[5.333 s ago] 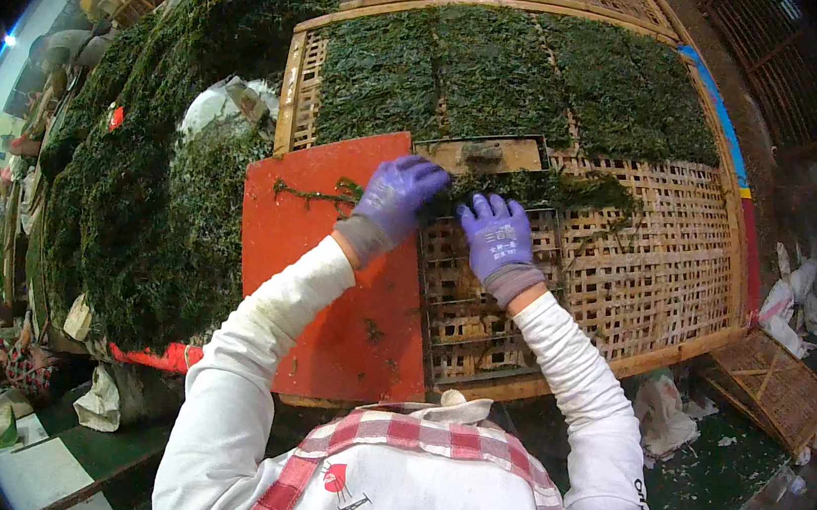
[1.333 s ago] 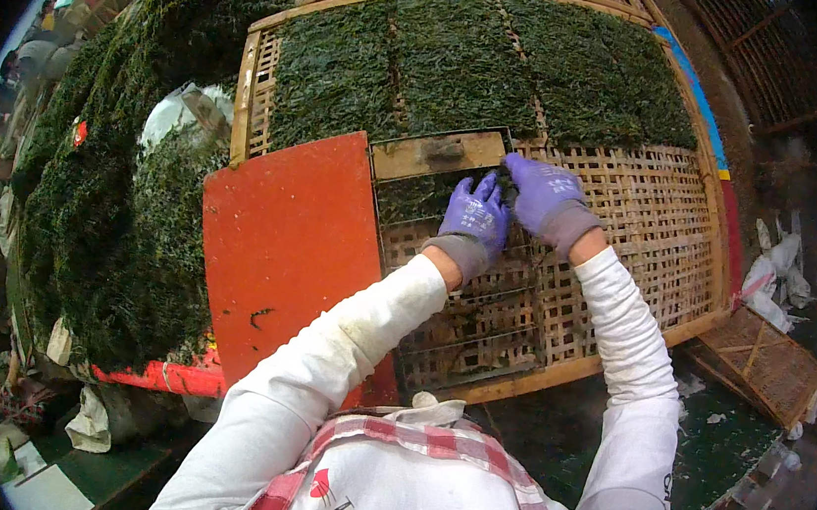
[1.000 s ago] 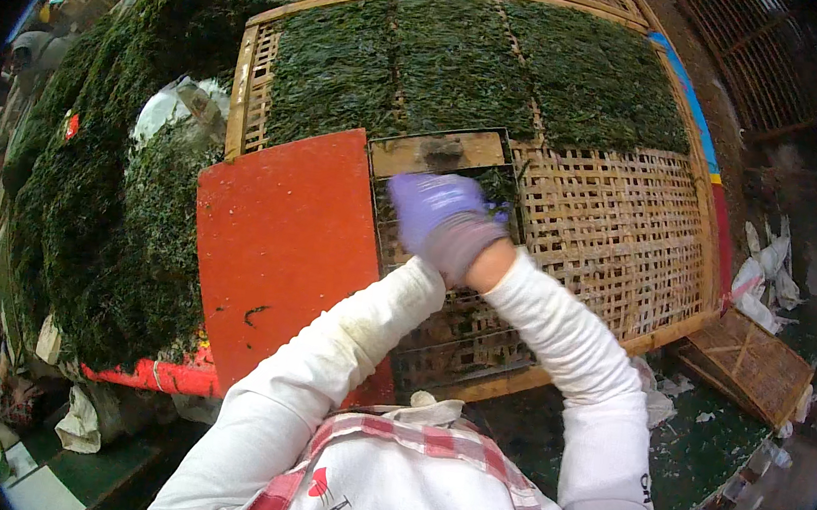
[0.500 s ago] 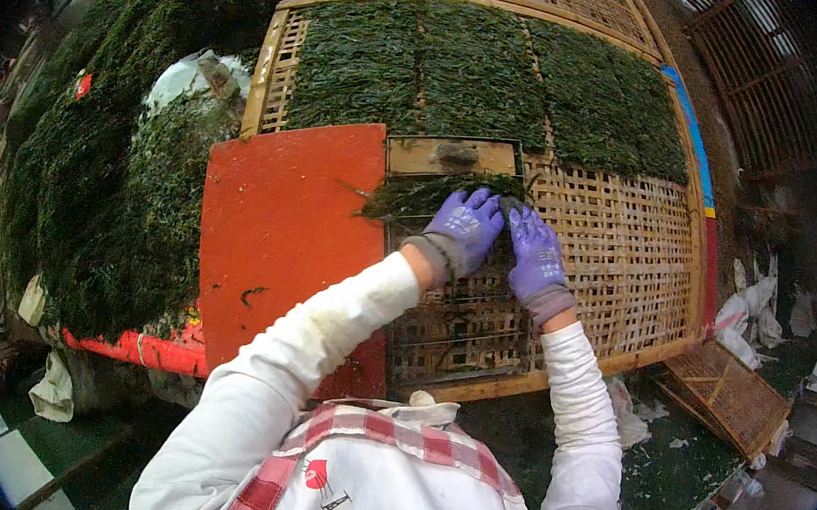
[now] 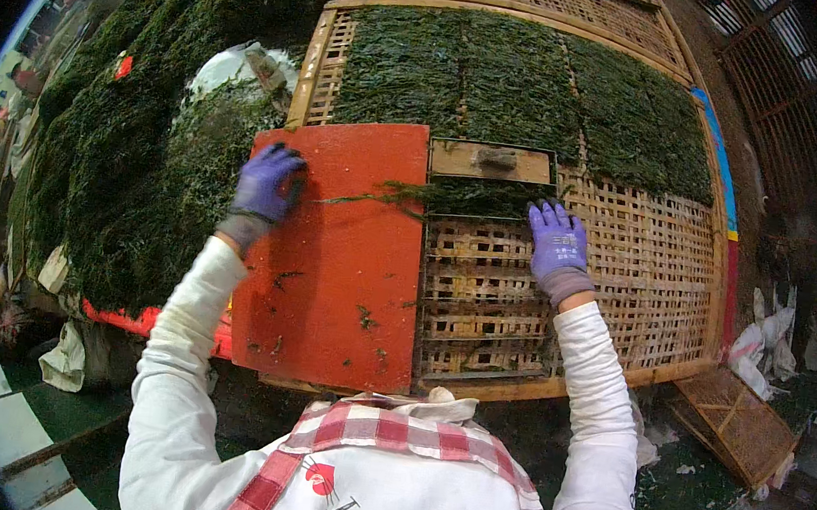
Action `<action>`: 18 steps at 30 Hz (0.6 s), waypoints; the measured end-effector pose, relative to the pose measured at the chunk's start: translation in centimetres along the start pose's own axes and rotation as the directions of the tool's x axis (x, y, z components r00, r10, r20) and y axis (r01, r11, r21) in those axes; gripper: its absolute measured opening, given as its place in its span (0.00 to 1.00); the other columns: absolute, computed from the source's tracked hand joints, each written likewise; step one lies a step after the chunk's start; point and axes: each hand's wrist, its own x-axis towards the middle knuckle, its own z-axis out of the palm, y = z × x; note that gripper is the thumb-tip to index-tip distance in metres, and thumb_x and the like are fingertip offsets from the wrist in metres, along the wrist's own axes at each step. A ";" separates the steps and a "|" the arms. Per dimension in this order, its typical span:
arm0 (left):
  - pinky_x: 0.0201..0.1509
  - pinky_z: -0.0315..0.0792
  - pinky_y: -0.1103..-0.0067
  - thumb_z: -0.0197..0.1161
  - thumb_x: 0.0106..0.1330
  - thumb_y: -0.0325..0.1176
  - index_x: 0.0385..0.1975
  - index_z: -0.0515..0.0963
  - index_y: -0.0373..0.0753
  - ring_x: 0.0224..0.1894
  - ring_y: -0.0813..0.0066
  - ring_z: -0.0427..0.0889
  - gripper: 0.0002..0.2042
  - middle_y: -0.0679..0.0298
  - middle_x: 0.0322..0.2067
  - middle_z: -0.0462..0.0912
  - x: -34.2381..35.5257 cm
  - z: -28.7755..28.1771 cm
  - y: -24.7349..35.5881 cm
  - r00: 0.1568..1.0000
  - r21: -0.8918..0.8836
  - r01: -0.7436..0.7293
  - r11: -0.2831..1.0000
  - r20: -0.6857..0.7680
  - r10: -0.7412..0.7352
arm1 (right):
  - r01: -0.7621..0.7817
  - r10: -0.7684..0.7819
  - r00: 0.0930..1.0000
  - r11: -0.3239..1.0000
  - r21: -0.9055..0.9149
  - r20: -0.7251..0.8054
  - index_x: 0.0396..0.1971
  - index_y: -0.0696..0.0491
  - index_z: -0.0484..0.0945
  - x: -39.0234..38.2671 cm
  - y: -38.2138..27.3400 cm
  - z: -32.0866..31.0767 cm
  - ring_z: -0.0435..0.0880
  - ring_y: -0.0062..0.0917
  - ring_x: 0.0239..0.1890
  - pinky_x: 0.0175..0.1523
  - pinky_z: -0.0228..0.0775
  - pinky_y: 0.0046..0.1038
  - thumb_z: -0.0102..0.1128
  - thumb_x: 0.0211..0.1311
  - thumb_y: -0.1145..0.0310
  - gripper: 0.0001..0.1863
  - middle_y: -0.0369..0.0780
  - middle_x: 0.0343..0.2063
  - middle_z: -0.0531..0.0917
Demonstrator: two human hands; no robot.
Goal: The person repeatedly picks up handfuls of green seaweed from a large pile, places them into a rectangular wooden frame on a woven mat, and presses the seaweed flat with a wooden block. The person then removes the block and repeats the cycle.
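My left hand (image 5: 269, 186), in a purple glove, is over the left edge of a red board (image 5: 346, 278), beside a big heap of green seaweed (image 5: 106, 193). Its fingers are bent and apart, with nothing seen in them. A thin strand of seaweed trails over the board towards it. My right hand (image 5: 559, 241), gloved alike, lies open with fingers stretched at the right side of a thin metal frame (image 5: 476, 374). Inside this frame a band of seaweed (image 5: 479, 201) lies below a wooden block with a handle (image 5: 494, 162).
The frame and board lie on a woven bamboo rack (image 5: 640, 279) with a wooden border. Flat sheets of seaweed (image 5: 516, 82) cover its far part. A white bundle (image 5: 239, 68) shows in the heap. A brown mesh panel (image 5: 739, 424) leans at the right.
My left hand has left the seaweed in the frame and moved left across the red board. My right hand has shifted slightly right, to the frame's side. The view has shifted a little.
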 end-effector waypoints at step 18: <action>0.61 0.60 0.61 0.66 0.54 0.42 0.51 0.73 0.41 0.61 0.54 0.64 0.24 0.56 0.56 0.70 4.4 4.8 12.8 0.996 -0.048 -0.036 0.998 0.079 0.040 | 0.138 -0.118 0.979 0.984 0.113 -0.166 0.59 0.48 0.64 3.2 -12.1 1.7 0.59 0.31 0.66 0.67 0.45 0.42 0.41 0.61 0.67 0.25 0.38 0.63 0.63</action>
